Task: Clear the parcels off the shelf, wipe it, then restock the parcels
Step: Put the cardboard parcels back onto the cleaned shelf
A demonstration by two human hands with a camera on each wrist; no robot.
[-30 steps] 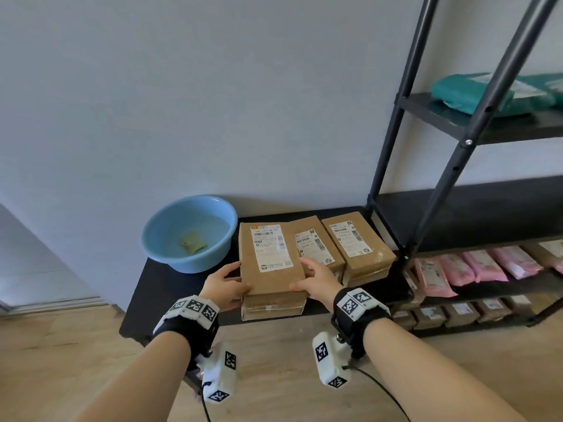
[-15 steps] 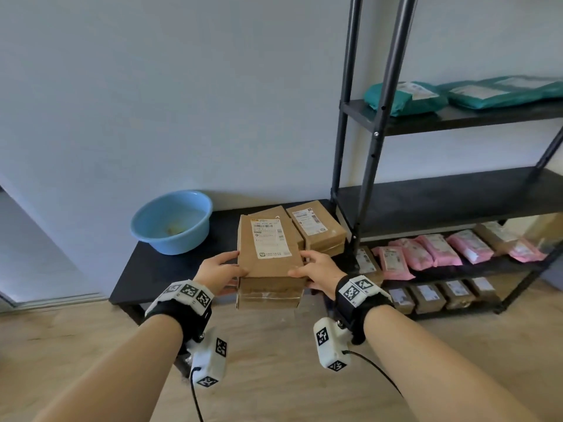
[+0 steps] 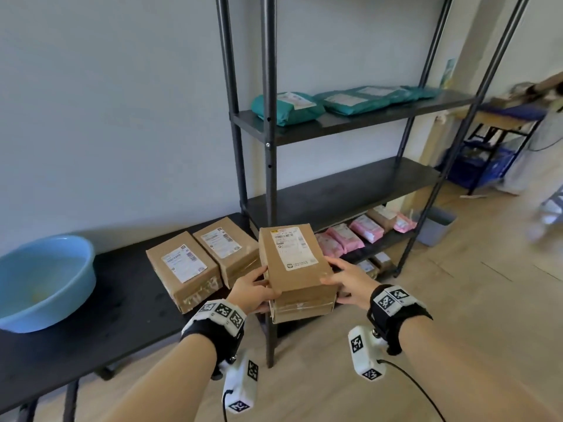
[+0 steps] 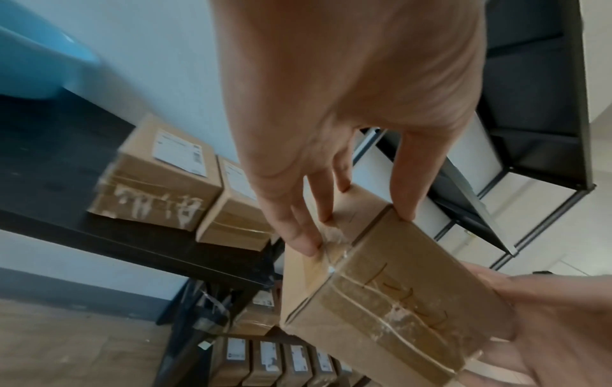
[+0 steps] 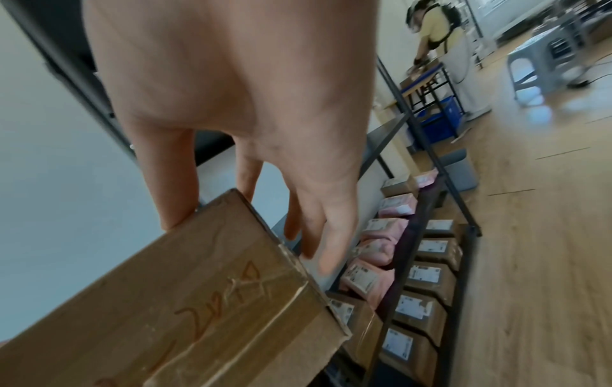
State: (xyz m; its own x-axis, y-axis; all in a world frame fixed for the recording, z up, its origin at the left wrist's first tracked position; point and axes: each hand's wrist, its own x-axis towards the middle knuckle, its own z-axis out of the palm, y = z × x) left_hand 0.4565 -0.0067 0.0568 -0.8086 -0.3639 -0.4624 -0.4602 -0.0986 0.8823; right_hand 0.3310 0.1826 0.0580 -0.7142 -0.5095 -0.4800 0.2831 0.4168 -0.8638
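Observation:
I hold a brown cardboard parcel (image 3: 294,263) with a white label in the air, in front of the black shelf rack's front post (image 3: 269,178). My left hand (image 3: 253,289) grips its left side (image 4: 334,230), thumb on top. My right hand (image 3: 344,281) grips its right side (image 5: 232,261) the same way. The rack's middle shelf (image 3: 344,190) lies bare, up and to the right of the parcel. Two more brown parcels (image 3: 182,269) (image 3: 227,248) lie side by side on the low black table (image 3: 122,309).
A blue basin (image 3: 39,281) stands at the table's left end. Teal bags (image 3: 286,108) lie on the upper shelf, pink bags (image 3: 344,242) and small boxes (image 5: 427,275) on the lower ones. A grey bin (image 3: 434,223) stands right of the rack. Another person (image 5: 430,34) works far right.
Both hands lifted the parcel off the table's row and carried it right and up, in front of the rack. The view swung right with it.

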